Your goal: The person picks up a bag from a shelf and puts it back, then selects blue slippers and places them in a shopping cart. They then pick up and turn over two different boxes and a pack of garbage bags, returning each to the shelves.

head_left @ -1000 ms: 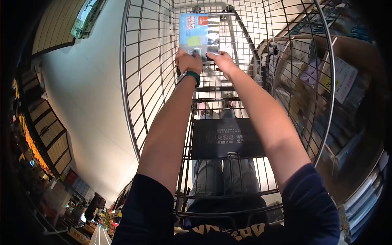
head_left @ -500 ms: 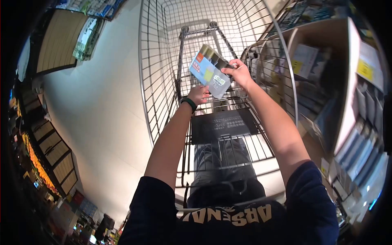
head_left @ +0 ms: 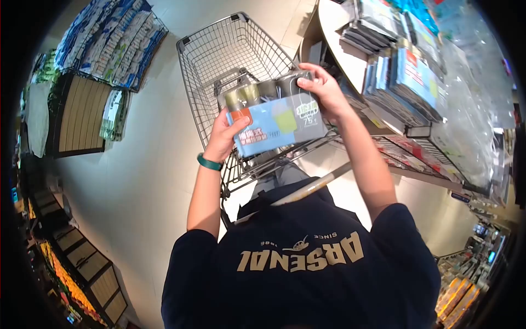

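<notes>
Between my two hands is a flat-fronted pack of rolls, apparently trash bags [head_left: 279, 123], with a blue and grey printed label and green and dark rolls along its top. My left hand [head_left: 223, 136] grips its left end, thumb on the front of the label. My right hand [head_left: 325, 92] holds the upper right corner, thumb across the dark roll. The pack is held over the near end of a wire shopping cart [head_left: 189, 82], tilted with its right end higher. A green band [head_left: 209, 162] circles my left wrist.
Similar blue packs [head_left: 413, 79] are stacked on a display shelf [head_left: 334, 27] close to the right of the cart. To the left stand a wooden-sided crate [head_left: 82, 115] and a rack of bagged goods [head_left: 109, 44]. The cart's handle [head_left: 312, 185] crosses in front of my body.
The pack has come up and nearer to me, turning so its label faces me squarely. My left hand has moved to grip its left end. The view has shifted, bringing the right-hand shelf into sight.
</notes>
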The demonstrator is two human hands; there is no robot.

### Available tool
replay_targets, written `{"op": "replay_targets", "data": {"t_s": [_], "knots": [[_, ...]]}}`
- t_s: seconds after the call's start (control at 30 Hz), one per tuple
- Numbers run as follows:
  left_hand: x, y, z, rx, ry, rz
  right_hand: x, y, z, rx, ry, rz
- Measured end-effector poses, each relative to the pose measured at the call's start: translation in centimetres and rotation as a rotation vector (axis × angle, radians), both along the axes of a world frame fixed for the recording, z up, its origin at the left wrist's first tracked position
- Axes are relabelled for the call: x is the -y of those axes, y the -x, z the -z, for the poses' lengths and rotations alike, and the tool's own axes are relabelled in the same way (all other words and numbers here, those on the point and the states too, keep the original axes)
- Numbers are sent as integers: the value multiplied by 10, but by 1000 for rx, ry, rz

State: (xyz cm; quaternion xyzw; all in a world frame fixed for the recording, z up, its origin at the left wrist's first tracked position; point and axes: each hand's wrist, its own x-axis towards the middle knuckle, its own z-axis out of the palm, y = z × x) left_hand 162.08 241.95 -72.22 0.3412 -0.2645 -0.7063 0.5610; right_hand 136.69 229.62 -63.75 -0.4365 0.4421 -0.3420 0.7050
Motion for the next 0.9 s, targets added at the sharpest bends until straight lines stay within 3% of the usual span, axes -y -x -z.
{"op": "replay_targets", "data": {"t_s": [0.1,0.23,0.43,0.63,0.7,0.9], "knots": [[-14,21,-17,-33,-7,-93,-46,5,-22,81,-90,-58],[-29,36,-42,134,2,-197,-85,22,-13,118,-175,-113],[-31,43,-65,335,85,-146,-112,29,-27,-25,12,49],[-21,63,-100,297,169,-24,-119,56,-64,-26,92,135],[-15,72,-116,147,158,42,-121,68,-77,3,91,153],[3,110,-131,187,255,129,-123,114,-99,104,82,214]]}}
